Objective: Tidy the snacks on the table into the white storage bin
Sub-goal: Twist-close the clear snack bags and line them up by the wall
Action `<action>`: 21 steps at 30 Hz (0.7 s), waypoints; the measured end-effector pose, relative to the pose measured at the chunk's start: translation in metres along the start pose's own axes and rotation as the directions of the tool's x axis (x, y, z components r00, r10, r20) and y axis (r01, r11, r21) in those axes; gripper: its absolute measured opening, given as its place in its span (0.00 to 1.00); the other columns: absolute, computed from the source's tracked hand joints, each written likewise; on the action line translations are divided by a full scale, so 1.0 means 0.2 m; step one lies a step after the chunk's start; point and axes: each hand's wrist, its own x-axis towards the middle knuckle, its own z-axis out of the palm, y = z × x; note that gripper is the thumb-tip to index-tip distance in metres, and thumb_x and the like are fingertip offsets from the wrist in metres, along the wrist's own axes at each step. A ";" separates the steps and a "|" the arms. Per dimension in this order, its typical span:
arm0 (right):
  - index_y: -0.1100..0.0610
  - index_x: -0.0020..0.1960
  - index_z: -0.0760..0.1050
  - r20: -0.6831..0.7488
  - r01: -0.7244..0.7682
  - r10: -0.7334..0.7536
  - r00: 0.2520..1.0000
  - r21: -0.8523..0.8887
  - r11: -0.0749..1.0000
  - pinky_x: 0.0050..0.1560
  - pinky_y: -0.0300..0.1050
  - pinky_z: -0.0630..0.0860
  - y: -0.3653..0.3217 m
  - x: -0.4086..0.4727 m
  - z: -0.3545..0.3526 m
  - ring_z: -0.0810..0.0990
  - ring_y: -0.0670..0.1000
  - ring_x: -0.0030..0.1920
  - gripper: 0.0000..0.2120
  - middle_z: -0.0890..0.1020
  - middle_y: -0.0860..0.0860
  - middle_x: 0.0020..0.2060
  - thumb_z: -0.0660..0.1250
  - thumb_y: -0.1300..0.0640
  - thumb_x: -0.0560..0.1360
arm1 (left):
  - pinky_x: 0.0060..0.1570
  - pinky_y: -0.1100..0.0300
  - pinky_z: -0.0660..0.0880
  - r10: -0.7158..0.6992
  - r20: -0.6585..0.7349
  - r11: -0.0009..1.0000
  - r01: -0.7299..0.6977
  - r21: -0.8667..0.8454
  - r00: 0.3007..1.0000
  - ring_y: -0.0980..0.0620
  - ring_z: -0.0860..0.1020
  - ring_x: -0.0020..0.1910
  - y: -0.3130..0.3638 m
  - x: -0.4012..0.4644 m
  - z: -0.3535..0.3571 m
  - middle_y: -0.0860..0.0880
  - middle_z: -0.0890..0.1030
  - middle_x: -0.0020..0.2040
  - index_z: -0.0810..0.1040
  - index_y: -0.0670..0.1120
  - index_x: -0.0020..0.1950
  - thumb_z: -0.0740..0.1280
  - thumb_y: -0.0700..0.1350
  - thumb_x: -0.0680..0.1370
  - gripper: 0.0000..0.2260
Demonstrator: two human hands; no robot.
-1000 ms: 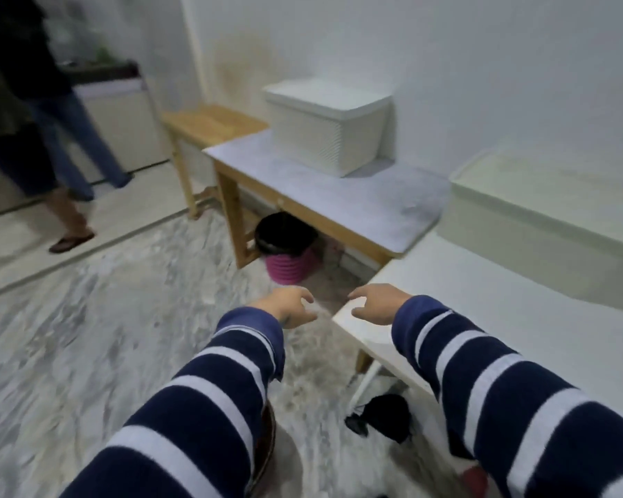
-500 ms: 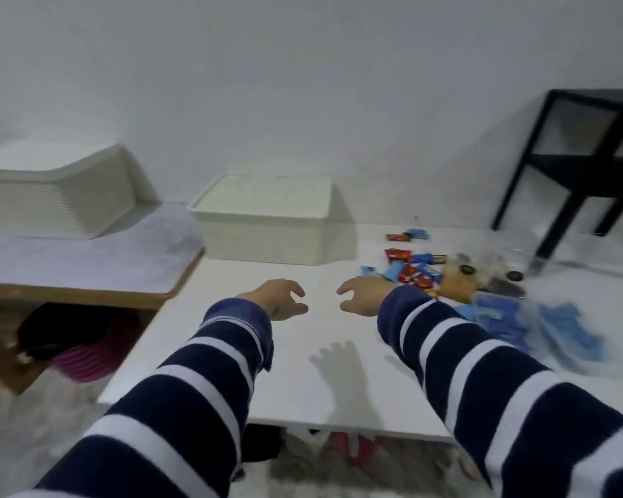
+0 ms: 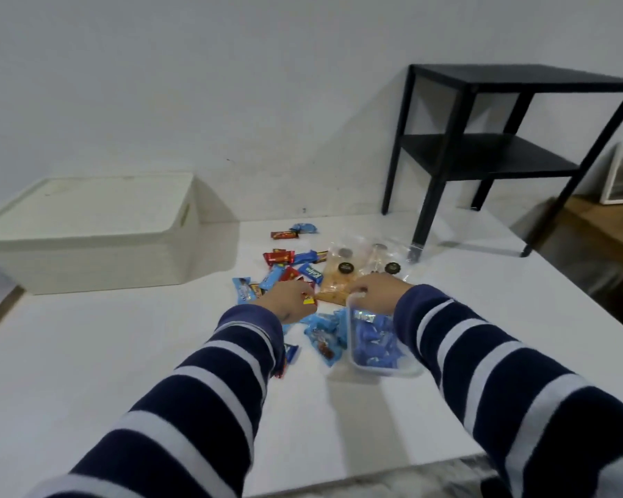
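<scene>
Snacks [image 3: 295, 267] scattered mid-surface toward the back edge; white storage bin [image 3: 87, 231] at back-left corner, lid on. My left hand [image 3: 288, 300] pinches a small wrapper, right hand [image 3: 378, 292] grips the clear tub of blue packs [image 3: 371, 343]. First pickup step; next, lid needs removing.

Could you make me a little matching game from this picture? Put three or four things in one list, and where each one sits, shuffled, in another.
Things:
1. storage bin
2. black side table
3. clear tub of blue packets
4. orange snack bag

Places:
A. far right, standing on the white table
B. under the right hand
C. far left, lid on
D. middle of the pile, between the two hands

Pairs: 1-C, 2-A, 3-B, 4-D
</scene>
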 end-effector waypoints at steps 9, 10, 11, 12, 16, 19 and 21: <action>0.55 0.69 0.72 -0.067 -0.090 0.102 0.993 0.161 0.983 0.64 0.41 0.66 0.34 0.37 -0.04 0.72 0.53 0.66 0.19 0.74 0.52 0.67 0.61 0.56 0.79 | 0.63 0.52 0.71 -0.011 -0.069 0.969 -0.006 -0.248 0.998 0.45 0.74 0.62 0.03 0.56 0.15 0.46 0.75 0.67 0.67 0.48 0.72 0.69 0.50 0.75 0.26; 0.56 0.69 0.71 -0.063 -0.107 0.119 0.991 0.162 0.981 0.65 0.42 0.66 0.37 0.42 -0.04 0.72 0.53 0.66 0.19 0.74 0.53 0.67 0.61 0.56 0.79 | 0.65 0.52 0.70 -0.023 -0.073 0.963 0.002 -0.270 0.997 0.45 0.73 0.65 0.03 0.62 0.17 0.45 0.73 0.69 0.65 0.49 0.73 0.70 0.49 0.75 0.28; 0.56 0.68 0.72 -0.064 -0.119 0.131 0.989 0.167 0.979 0.65 0.43 0.67 0.40 0.46 -0.05 0.73 0.53 0.65 0.19 0.74 0.53 0.67 0.61 0.56 0.78 | 0.66 0.52 0.68 -0.039 -0.084 0.954 0.012 -0.300 0.996 0.45 0.71 0.67 0.02 0.68 0.18 0.45 0.71 0.70 0.62 0.49 0.74 0.70 0.49 0.75 0.29; 0.56 0.68 0.71 -0.068 -0.131 0.145 0.987 0.181 0.975 0.65 0.43 0.67 0.42 0.51 -0.06 0.73 0.53 0.65 0.19 0.75 0.53 0.66 0.61 0.57 0.78 | 0.66 0.53 0.66 -0.056 -0.095 0.942 0.021 -0.334 0.994 0.45 0.70 0.68 0.02 0.73 0.19 0.45 0.68 0.72 0.60 0.49 0.75 0.70 0.49 0.75 0.31; 0.55 0.71 0.68 -0.105 -0.157 0.187 0.977 0.244 0.957 0.69 0.43 0.64 0.50 0.69 -0.10 0.70 0.53 0.69 0.21 0.70 0.53 0.70 0.60 0.61 0.78 | 0.65 0.53 0.67 -0.067 -0.100 0.891 0.015 -0.454 0.993 0.47 0.69 0.69 -0.01 0.86 0.25 0.47 0.68 0.72 0.57 0.51 0.76 0.74 0.49 0.71 0.38; 0.55 0.73 0.65 -0.151 -0.159 0.205 0.967 0.270 0.950 0.69 0.42 0.62 0.51 0.83 -0.12 0.66 0.54 0.71 0.23 0.65 0.52 0.73 0.58 0.64 0.78 | 0.66 0.50 0.69 -0.092 -0.044 0.852 0.056 -0.521 0.995 0.47 0.71 0.67 -0.03 0.92 0.28 0.48 0.72 0.68 0.57 0.51 0.76 0.76 0.46 0.69 0.41; 0.55 0.74 0.62 -0.152 -0.173 0.224 0.963 0.293 0.940 0.68 0.43 0.64 0.51 0.93 -0.13 0.67 0.54 0.71 0.26 0.64 0.53 0.73 0.58 0.66 0.78 | 0.67 0.50 0.68 -0.113 -0.026 0.847 0.083 -0.525 0.993 0.47 0.71 0.67 -0.05 0.94 0.30 0.48 0.72 0.69 0.56 0.49 0.76 0.76 0.43 0.69 0.42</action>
